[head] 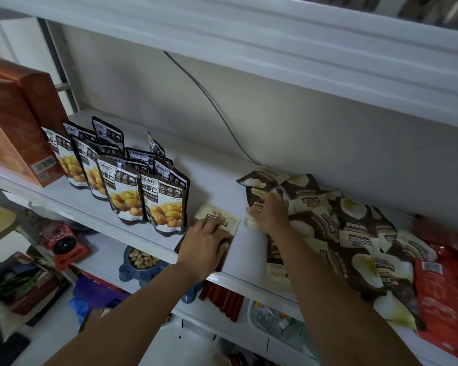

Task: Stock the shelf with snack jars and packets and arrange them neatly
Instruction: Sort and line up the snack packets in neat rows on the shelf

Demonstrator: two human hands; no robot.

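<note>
Nearest, below the front edge of the shelf (222, 178), a blue bowl of pale nuts (142, 260) sat on the lower level. At the shelf's front edge, about midway along, a flat packet (218, 213) – cream at its top, brown lower down – lay face up, its near end just over the lip. The left hand (205, 240) rested on it with fingers spread and laid flat over its top, pressing rather than gripping. Just beyond and to the right, the right hand (269, 213) reached into the left end of a loose pile of brown and cream packets (354, 233), its fingers curled around a dark packet (259, 195) at the heap's edge. The pile sprawled from the front edge towards the back of the shelf, packets overlapping at all angles. Red packets (444, 299) lay against it at the shelf's right end. Left of the flat packet, black-and-white pouches (143, 191) printed with yellow kernels stood upright in rows running back from the front edge. Orange boxes (19, 128) stood at the left end, touching the pouches. Farthest back, a grey cable (212, 101) hung down the rear wall to the shelf behind the pile.
</note>
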